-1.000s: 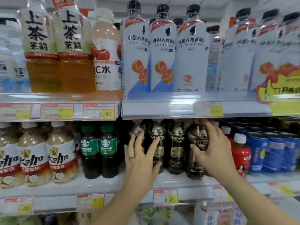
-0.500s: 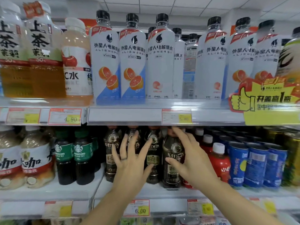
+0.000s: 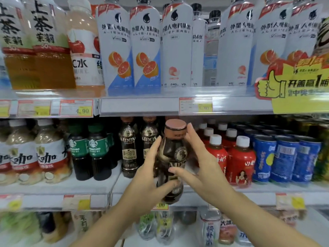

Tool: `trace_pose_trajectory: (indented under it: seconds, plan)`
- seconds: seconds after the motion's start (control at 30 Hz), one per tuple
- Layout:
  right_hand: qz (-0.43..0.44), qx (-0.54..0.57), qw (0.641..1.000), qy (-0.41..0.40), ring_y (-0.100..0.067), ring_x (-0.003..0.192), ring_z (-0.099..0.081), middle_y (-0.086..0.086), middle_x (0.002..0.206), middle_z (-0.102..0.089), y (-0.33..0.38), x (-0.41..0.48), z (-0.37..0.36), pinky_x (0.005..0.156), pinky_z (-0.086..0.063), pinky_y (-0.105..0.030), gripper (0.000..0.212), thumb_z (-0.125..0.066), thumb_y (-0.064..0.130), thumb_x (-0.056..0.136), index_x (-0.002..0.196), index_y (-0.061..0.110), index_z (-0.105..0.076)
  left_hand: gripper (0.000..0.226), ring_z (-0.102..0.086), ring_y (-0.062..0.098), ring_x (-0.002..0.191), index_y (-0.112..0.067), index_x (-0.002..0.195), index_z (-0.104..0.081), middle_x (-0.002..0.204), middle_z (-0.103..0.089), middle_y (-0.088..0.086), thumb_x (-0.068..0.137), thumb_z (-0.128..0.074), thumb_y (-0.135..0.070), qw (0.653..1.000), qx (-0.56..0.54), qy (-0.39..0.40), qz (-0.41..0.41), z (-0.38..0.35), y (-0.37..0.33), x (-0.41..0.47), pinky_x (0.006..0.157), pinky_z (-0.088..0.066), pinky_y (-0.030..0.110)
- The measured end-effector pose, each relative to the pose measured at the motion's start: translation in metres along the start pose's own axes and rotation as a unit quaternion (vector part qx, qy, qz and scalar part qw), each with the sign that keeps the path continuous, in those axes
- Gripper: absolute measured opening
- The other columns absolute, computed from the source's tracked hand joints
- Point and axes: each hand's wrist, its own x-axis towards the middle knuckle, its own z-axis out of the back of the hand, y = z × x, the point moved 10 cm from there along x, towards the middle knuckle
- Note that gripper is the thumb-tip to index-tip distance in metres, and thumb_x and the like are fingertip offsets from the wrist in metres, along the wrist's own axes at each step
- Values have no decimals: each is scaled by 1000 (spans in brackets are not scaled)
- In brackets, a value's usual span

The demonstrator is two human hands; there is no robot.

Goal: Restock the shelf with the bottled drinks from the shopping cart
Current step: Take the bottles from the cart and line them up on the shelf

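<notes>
Coffee bottle (image 3: 175, 154) in left hand (image 3: 147, 182), right hand (image 3: 199, 168); matching bottles (image 3: 128, 148) behind.

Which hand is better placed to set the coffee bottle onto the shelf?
Left, probably. The left hand grips the coffee bottle low on its body, thumb across the lower front; the right hand holds higher, fingers reaching towards the cap.
</notes>
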Motion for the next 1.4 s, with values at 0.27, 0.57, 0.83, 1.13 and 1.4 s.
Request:
trace_pose_trajectory:
  seconds: [0.27, 0.57, 0.83, 1.13, 1.4]
  plan:
    - [-234, 143, 962, 12, 35, 95, -38, 41, 114, -37, -92, 20, -36, 76, -33, 7, 71, -66, 56, 71, 124, 47, -20, 98, -57, -1, 113, -73, 127, -9, 122, -54, -30, 63, -78, -42, 995, -46, -40, 81, 33, 29, -22, 94, -48, 30]
    - [-252, 129, 958, 46, -10, 117, -54, 5, 127, -56, -128, 27, -57, 104, -43, -38, 67, -71, 30, 80, 135, 23, -33, 97, -57, -3, 110, -77, 123, -8, 116, -54, -38, 60, -77, -49, 990, -46, -58, 119, 39, 39, -23, 84, -53, 21]
    - [-238, 99, 965, 47, -14, 121, -50, 0, 131, -53, -126, 31, -55, 105, -41, -40, 67, -70, 30, 80, 135, 18, -35, 99, -59, -2, 108, -72, 127, -8, 125, -54, -21, 71, -79, -33, 989, -35, -59, 130, 32, 46, -20, 83, -52, 21]
    - [-226, 79, 971, 31, -17, 118, -53, -6, 124, -56, -122, 38, -56, 102, -43, -43, 55, -70, 18, 80, 128, 10, -43, 96, -54, 7, 119, -76, 121, -9, 136, -49, -9, 72, -78, -30, 987, -44, -66, 137, 26, 37, -13, 95, -49, 35]
    - [-266, 174, 948, 2, -7, 124, -41, 15, 132, -43, -130, 31, -48, 106, -34, -34, 86, -62, 66, 69, 140, 32, -29, 97, -51, 12, 122, -74, 124, -9, 138, -47, -6, 68, -79, -36, 987, -35, -71, 143, 29, 30, -15, 99, -46, 44]
